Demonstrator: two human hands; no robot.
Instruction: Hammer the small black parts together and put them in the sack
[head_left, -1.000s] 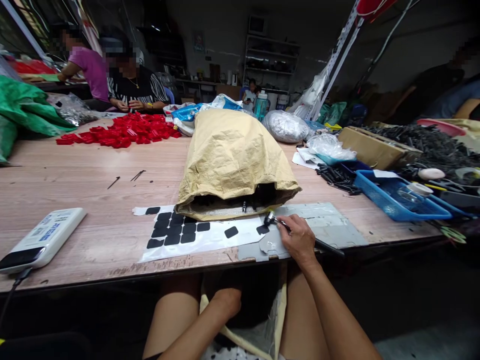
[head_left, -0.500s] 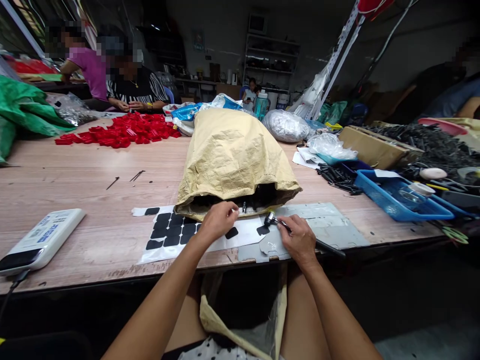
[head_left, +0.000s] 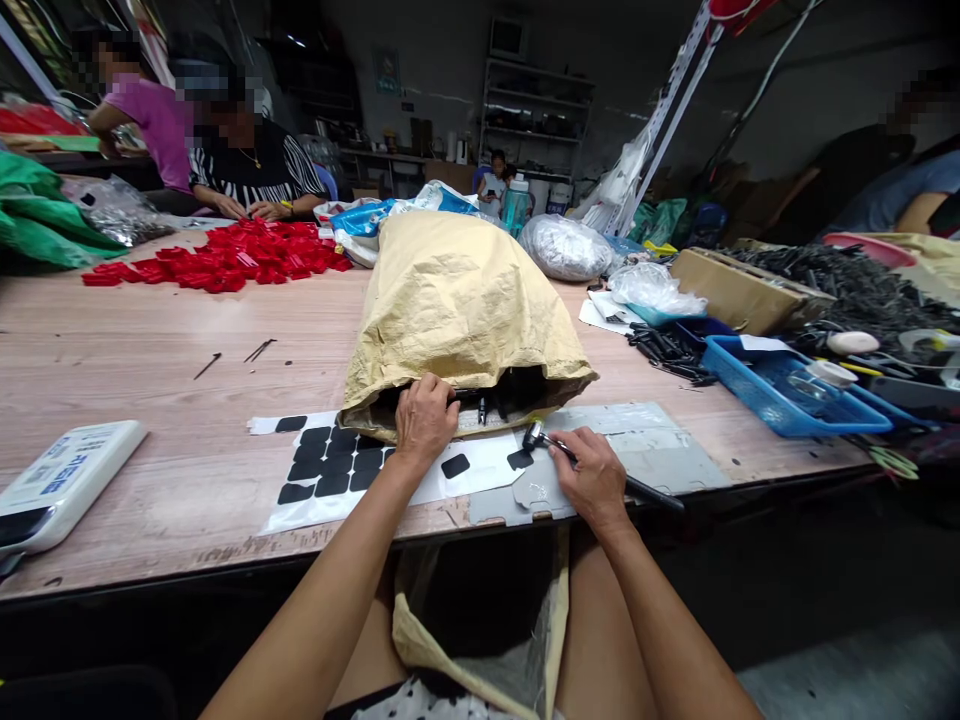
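Note:
At the mouth of a tan woven sack (head_left: 465,290) is my left hand (head_left: 426,420), fingers curled in over the dark opening. Its fingertips are partly hidden, and I cannot make out what they hold. A small black part (head_left: 482,408) lies at the lip of the sack, right of that hand. My right hand (head_left: 592,475) is closed around the black handle of a hammer (head_left: 534,436), whose shiny head rests low over the board. Under the sack's mouth lies a white sheet (head_left: 442,487) of rounded black stickers (head_left: 334,462). One black sticker (head_left: 520,459) is beside the hammer head.
A grey board (head_left: 660,450) lies under my right hand. Red parts (head_left: 240,250) are heaped at the back left, near two seated people. A white device (head_left: 71,480) sits at left. On the right are a blue tray (head_left: 795,395), a cardboard box (head_left: 739,290) and black parts (head_left: 847,290).
My left hand has moved left and up, from in front of the sack's opening to its mouth. My right hand still holds the hammer in about the same place. The view has shifted slightly.

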